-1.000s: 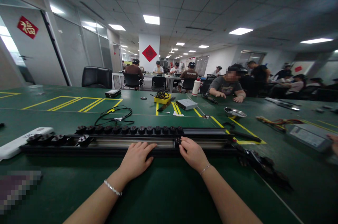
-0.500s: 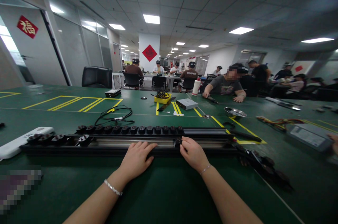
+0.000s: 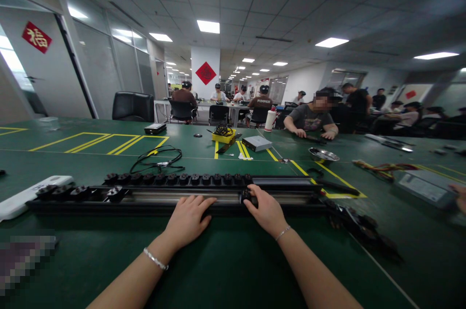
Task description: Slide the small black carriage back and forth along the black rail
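The left hand (image 3: 188,217) lies flat, fingers spread, on the rail (image 3: 174,196) across the near table (image 3: 225,265) — seemingly steadying it — while the right hand (image 3: 267,211) pinches a black roller (image 3: 246,196) in its channel.

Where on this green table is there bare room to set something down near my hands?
Bare green table lies between your forearms, near side of the black rail. More lies beyond the socket row, left of the black cable. Right of the right hand, loose black parts crowd it.

Left hand (image 3: 187,219): bare forearm, no sleeve, silver beaded bracelet (image 3: 155,259) at wrist. Right hand (image 3: 266,211): bare forearm, thin silver chain (image 3: 282,233) at wrist.
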A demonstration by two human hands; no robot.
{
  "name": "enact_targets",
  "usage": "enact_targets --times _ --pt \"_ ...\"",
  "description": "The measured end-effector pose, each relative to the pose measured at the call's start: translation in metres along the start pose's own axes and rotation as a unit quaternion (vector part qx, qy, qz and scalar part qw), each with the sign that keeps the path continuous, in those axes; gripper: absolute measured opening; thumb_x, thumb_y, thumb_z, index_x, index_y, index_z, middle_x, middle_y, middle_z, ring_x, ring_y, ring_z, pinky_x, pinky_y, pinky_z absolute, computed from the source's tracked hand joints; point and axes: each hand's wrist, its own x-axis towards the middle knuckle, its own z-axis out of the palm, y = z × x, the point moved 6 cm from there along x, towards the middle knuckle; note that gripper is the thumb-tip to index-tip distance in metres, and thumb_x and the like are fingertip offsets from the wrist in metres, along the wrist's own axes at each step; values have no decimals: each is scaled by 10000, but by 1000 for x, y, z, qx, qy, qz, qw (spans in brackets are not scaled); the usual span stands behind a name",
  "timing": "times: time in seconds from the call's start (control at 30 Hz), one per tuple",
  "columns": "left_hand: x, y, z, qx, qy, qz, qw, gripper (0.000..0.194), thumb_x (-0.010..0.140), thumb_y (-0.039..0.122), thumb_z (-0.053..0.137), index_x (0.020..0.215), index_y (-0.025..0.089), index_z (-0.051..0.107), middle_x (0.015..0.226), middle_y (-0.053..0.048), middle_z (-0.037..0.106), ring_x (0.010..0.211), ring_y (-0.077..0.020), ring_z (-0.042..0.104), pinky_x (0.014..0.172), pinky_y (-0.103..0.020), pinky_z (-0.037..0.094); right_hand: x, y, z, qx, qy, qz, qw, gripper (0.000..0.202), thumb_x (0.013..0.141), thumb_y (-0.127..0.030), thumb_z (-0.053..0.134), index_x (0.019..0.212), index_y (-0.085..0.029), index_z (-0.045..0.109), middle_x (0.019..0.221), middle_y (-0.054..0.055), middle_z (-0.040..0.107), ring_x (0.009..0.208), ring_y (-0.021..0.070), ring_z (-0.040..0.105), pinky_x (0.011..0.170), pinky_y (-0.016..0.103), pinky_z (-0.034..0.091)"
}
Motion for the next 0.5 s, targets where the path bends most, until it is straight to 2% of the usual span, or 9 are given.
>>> enact_targets --times 0.13,0.3,0.5 --pt "0 0 0 -1 3 1 1000 454 821 350 460 1274 353 432 1081 -20 587 1018 -213 484 832 -354 306 2 -5 1 -8 3 -14 1000 320 846 -353 480 1127 -218 553 1039 59 645 980 207 580 844 342 453" --pt "0 -1 0 -2 8 3 1000 449 821 351 464 1270 353 433 1070 -16 591 1003 -214 487 827 -355 306 4 -6 2 -10 -6 9 1000 277 821 -335 513 1069 -233 583 956 38 649 917 198 582 810 321 456" --pt "0 -1 1 3 4 3 1000 452 824 354 460 1274 357 426 1080 -15 587 1015 -211 483 828 -348 298 4 -7 0 -7 -13 16 1000 283 821 -332 495 1066 -223 586 952 44 640 911 185 572 801 294 439"
